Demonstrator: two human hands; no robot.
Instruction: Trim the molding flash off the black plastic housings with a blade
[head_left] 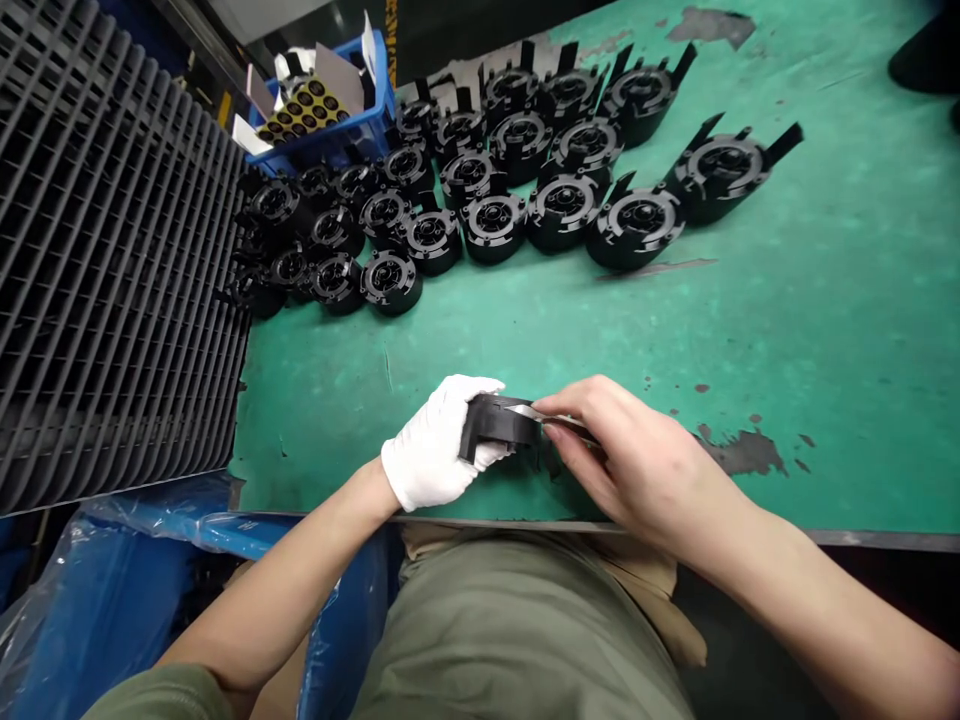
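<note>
Holding a thin tool in my right hand against the black part in my left hand, I might push too hard and poke myself.

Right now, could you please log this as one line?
left hand: gloved, holds black round housing | right hand: bare, slender tool at its rim | green tabletop: grouped black housings

Room right of right grip; black housings block farther ahead.
</note>
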